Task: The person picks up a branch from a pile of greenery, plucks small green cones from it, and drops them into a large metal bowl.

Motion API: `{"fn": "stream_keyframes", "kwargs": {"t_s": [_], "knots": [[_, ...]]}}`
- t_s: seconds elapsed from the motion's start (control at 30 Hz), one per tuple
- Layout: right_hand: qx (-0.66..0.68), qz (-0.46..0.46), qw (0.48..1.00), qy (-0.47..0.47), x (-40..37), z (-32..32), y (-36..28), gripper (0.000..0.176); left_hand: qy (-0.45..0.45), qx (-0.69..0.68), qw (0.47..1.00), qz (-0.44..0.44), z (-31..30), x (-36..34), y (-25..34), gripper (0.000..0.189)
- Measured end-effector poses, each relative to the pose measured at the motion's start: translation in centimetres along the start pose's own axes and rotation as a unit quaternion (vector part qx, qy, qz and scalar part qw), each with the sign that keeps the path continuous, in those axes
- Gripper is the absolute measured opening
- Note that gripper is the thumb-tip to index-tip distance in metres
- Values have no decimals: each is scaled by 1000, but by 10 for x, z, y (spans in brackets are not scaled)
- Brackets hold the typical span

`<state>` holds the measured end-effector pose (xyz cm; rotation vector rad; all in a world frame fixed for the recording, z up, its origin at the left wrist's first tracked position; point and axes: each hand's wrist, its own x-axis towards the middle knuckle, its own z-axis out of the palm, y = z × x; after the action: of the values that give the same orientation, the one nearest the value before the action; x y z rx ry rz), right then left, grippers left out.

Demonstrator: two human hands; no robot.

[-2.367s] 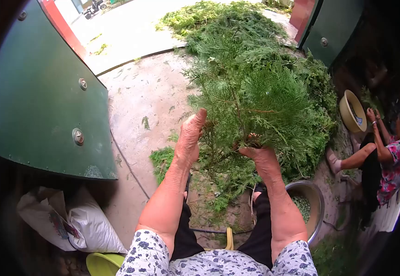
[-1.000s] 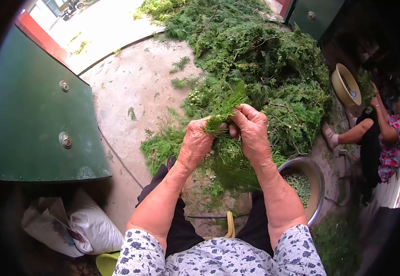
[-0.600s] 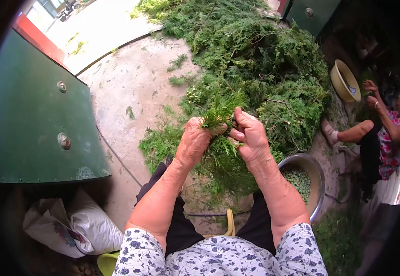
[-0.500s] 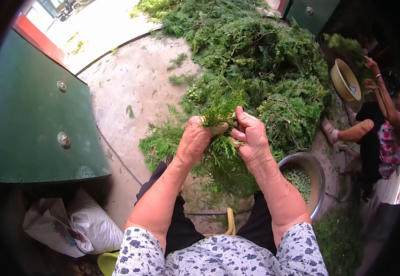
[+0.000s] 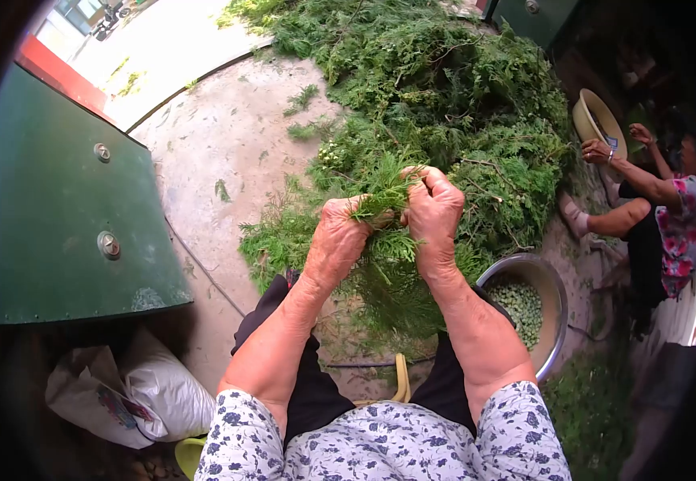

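Note:
My left hand (image 5: 338, 242) is closed around a leafy green sprig (image 5: 392, 276), whose fronds hang down between my forearms and stick up past my fingers. Close to its right, my right hand (image 5: 434, 215) has its fingers curled in at the upper fronds; what its fingertips pinch is hidden. Beyond both hands lies a big heap of green branches (image 5: 444, 104). Beside my right forearm, a metal basin (image 5: 558, 321) holds many small pale green cones (image 5: 518, 311).
A green metal door (image 5: 67, 216) stands at the left, above white sacks (image 5: 167, 389). At the right a co-worker (image 5: 676, 216) sits beside a beige basin (image 5: 584, 120). A cable (image 5: 207, 272) runs along the floor.
My right hand has risen slightly and turned, its fingers curled in more. The co-worker's raised hands have come down toward the beige basin, and the branch they held up is out of sight.

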<state>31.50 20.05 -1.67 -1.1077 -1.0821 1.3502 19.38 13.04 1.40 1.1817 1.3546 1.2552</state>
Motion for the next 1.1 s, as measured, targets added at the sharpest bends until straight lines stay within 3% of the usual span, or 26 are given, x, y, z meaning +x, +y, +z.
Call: {"fn": "stream_keyframes", "kwargs": {"t_s": [0.03,0.07,0.1,0.13,0.17,0.2,0.27,0.33,0.37,0.4,0.47,0.53,0.57,0.63,0.67,0.7,0.73,0.87,0.93,0.97,1.0,1.07,1.1], "knots": [[19,-17,999,44,13,-3,-4,15,-16,54,998,39,-2,-3,2,12],[109,72,983,129,37,-19,-5,16,-20,55,998,38,-6,-3,-3,12],[133,53,985,91,52,-35,-1,14,7,184,976,116,-13,-3,-14,14],[176,18,984,33,49,-33,-8,16,41,310,931,186,-21,-7,-23,18],[196,24,980,5,45,-26,-12,15,83,517,801,291,-30,-3,-28,25],[218,27,976,-14,41,-24,-14,15,81,521,799,290,-37,0,-31,25],[248,70,966,-8,37,-29,-21,14,102,445,868,196,-45,1,-38,31],[280,102,955,3,37,-36,-28,12,132,460,849,225,-49,7,-35,24],[270,66,960,-11,42,-44,-27,12,180,234,946,137,-48,9,-32,18],[260,33,965,-25,45,-51,-27,13,217,-10,975,38,-47,11,-32,15],[215,-8,976,-46,50,-59,-26,18,237,-14,969,69,-49,13,-31,21],[124,15,989,-73,45,-58,-32,18,237,-154,959,-28,-54,14,-20,24],[125,15,989,-73,43,-57,-31,18,206,-99,972,-53,-61,13,-25,25],[114,6,991,74,39,-54,-27,17,214,-110,970,-22,-63,17,-34,23],[76,-66,991,84,40,-56,-25,16,221,-123,967,8,-64,18,-38,22],[55,-109,992,36,34,-51,-32,16,268,-253,929,-33,-56,20,-24,21],[34,-151,988,-13,26,-44,-38,16,270,-255,928,-31,-52,21,-23,21],[-47,-148,988,-15,17,-34,-33,15,287,-262,920,-48,-52,21,-23,22],[33,-41,991,124,34,-49,-25,17,272,-288,918,6,-54,20,-24,22],[38,15,993,110,40,-63,-17,24,291,-303,907,-1,-55,20,-21,21],[39,12,993,111,42,-64,-15,24,289,-304,908,1,-58,21,-22,21],[17,208,975,80,43,-66,-13,31,296,-323,899,25,-71,24,-34,18],[-10,225,973,40,44,-68,-5,35,283,-76,949,117,-76,22,-35,17]]}}
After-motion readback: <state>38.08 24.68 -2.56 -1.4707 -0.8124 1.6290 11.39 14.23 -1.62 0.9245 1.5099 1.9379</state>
